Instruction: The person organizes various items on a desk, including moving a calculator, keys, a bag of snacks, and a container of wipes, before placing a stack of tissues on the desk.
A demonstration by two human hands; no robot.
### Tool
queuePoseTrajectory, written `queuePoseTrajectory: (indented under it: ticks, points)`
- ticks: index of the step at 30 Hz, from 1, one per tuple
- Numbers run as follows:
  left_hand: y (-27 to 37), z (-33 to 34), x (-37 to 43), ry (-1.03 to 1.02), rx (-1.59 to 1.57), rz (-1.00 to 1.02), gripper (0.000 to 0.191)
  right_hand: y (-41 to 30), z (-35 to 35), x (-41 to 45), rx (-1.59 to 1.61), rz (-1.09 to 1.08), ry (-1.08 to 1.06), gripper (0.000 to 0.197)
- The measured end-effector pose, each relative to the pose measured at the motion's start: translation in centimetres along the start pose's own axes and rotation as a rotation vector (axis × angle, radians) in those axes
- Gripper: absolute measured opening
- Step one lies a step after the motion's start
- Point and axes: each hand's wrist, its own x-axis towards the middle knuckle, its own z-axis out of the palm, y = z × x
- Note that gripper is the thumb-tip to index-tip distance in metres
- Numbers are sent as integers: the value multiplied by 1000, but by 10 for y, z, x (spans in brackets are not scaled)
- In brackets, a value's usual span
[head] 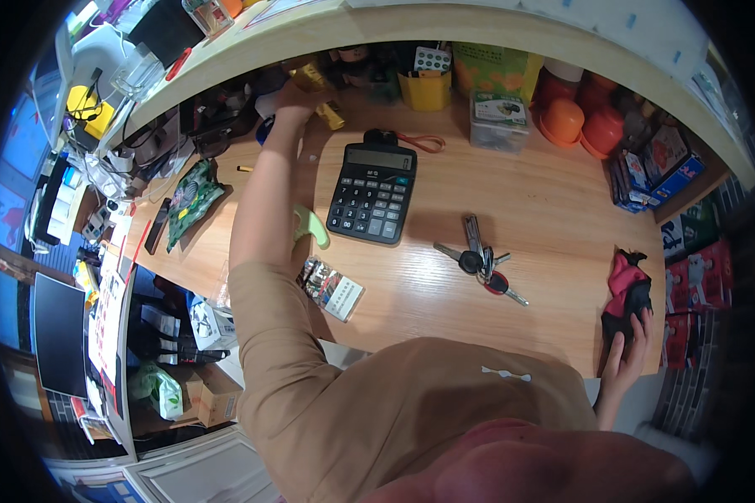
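My left hand (pixel 299 100) reaches under the shelf at the back of the desk and is closed around a shiny gold foil packet (pixel 331 117). At the right edge, my right hand (pixel 632 352) lies with fingers apart against a crumpled pink and black item (pixel 626 283), cloth or wrapper. Between them on the wooden desk (pixel 560 232) are a black calculator (pixel 372 192) and a bunch of keys (pixel 483 264). A printed cigarette-type pack (pixel 331 288) and a light green plastic object (pixel 311 226), partly hidden, are beside my left arm.
Under the shelf (pixel 453 28) stand a yellow container (pixel 425 91), a lidded clear box (pixel 499 122), orange-capped containers (pixel 561 121) and small blue boxes (pixel 632 182). A green packet (pixel 195 201) and a dark bar-shaped object (pixel 157 226) lie left. A monitor (pixel 61 333) stands far left.
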Motion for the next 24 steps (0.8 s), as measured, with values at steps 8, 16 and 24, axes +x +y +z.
queuePoseTrajectory:
  ticks: [8, 16, 24]
  points:
    - [83, 44, -9, -213, 95, 242, 67, 3, 4, 0, 33, 5, 2, 29]
    - [118, 118, -23, -270, 77, 259, 72, 5, 3, -3, 23, 6, 16, 29]
    - [121, 128, -33, -267, 128, 218, 65, 2, 3, -1, 10, 9, -10, 27]
